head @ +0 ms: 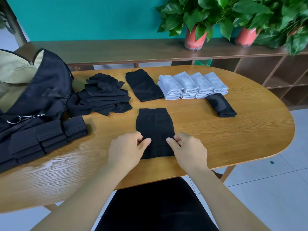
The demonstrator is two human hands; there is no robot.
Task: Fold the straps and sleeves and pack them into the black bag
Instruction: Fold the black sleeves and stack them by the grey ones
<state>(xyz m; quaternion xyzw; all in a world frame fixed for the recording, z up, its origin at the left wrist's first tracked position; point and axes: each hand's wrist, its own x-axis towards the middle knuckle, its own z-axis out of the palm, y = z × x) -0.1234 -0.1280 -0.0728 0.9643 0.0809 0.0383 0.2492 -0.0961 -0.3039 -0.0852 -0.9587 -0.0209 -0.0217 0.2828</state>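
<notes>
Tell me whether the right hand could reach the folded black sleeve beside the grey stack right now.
Probably yes. Only bare table lies between the right hand and the folded black sleeve, ahead on that side. But its fingers pinch the flat black sleeve, so it must let go first.

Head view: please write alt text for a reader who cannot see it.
The left hand and right hand pinch the near part of a black sleeve lying flat on a wooden table. Beyond it lie a loose black pile and folded grey sleeves; at the left, a black bag and perforated straps.
</notes>
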